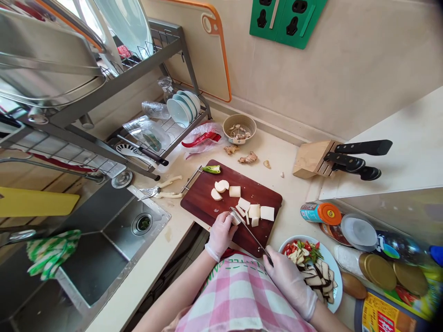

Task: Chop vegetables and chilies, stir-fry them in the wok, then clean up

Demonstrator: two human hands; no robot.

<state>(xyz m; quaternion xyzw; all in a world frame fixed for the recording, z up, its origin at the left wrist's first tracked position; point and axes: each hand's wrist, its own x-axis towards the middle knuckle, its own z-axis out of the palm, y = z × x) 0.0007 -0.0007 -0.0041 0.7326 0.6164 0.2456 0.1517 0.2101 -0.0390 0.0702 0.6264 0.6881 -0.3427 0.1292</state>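
Observation:
Both hands wear clear gloves. My right hand point(287, 279) is closed round the handle of a kitchen knife point(252, 234), whose blade reaches up and left over a dark red cutting board point(204, 196). Beside the blade tip, my left hand point(221, 233) pinches a white piece point(235, 219) on the board. Several cut white slabs point(267, 213) lie right of the blade. Farther back are a thick white chunk point(234, 191), rounded white pieces point(222, 186) and a green pepper piece point(211, 169).
A plate point(338, 286) of cut vegetables stands by my right hand, with jars point(377, 270) beyond. The knife block point(313, 159) is at the right, a basket point(239, 129) and ginger point(248, 157) behind the board. Scissors point(152, 192), sink point(100, 263) and dish rack point(138, 64) are left.

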